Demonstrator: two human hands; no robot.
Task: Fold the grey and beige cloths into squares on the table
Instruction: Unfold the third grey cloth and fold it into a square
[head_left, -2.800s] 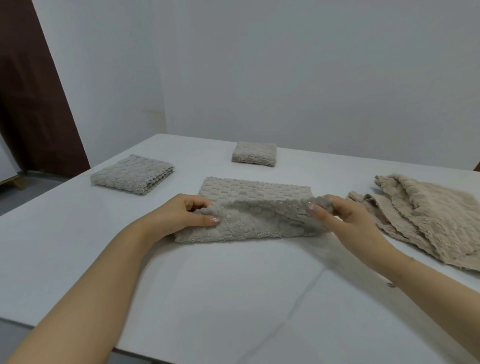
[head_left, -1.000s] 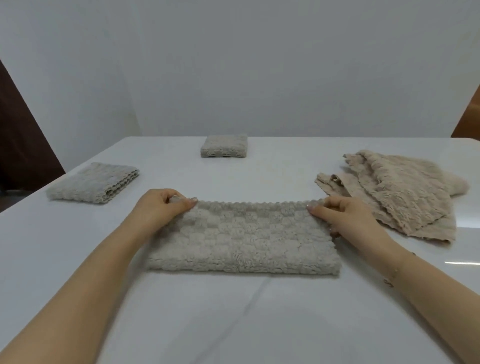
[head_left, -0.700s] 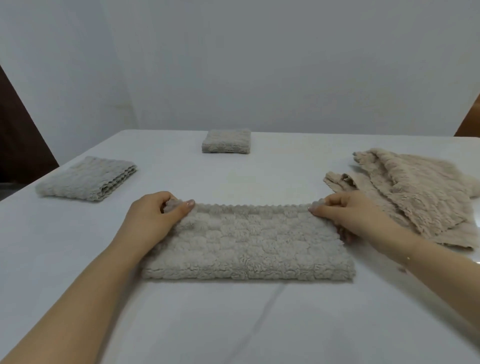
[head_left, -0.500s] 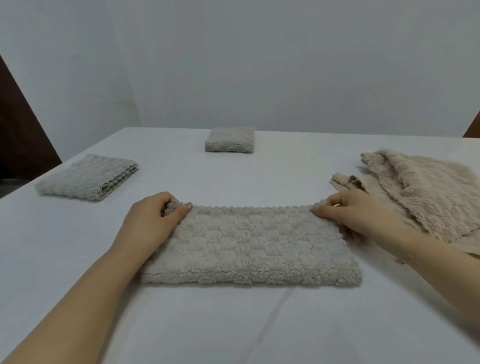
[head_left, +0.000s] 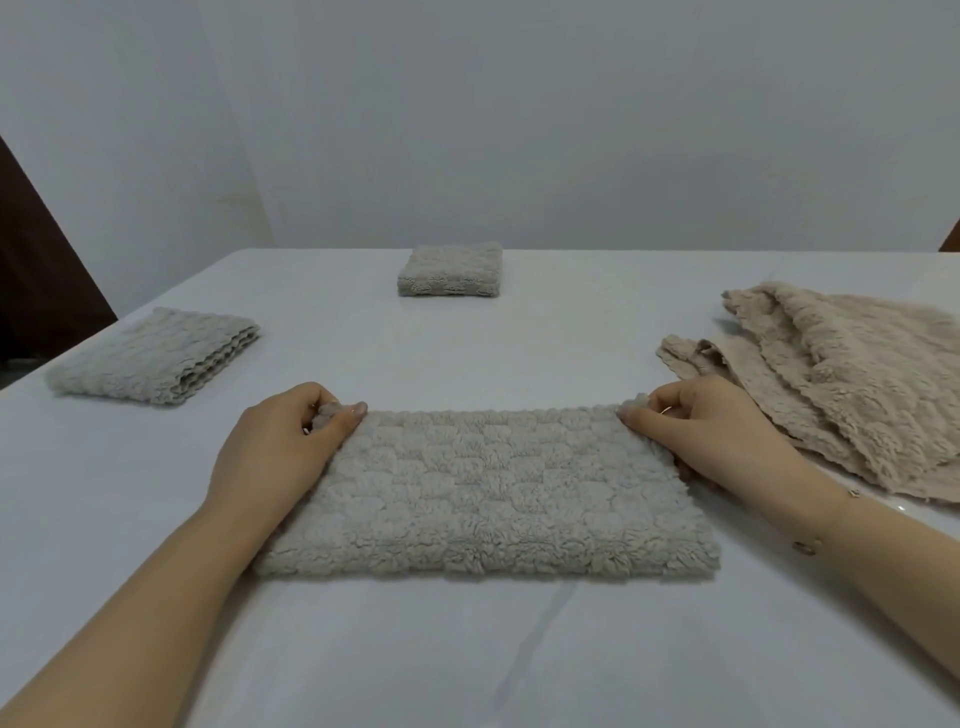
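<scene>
Your left hand (head_left: 280, 452) pinches the far left corner of the grey cloth (head_left: 488, 488), and your right hand (head_left: 711, 436) pinches its far right corner. Your hands are well apart, one at each end, so I think you hold it this way to line up the edges and keep the fold neat. The cloth lies flat near the front edge of the table (head_left: 467, 649), in the middle, folded once into a long shape. It likely needs one more fold to be a square. Now count. There are three grey cloths: the one you hold, one folded grey cloth (head_left: 150, 356) near the left edge, and one small folded square (head_left: 450, 271) near the far edge. By the right edge lies a loose pile of beige cloths (head_left: 841, 384), not folded yet. It looks like two, but I cannot tell for sure.
</scene>
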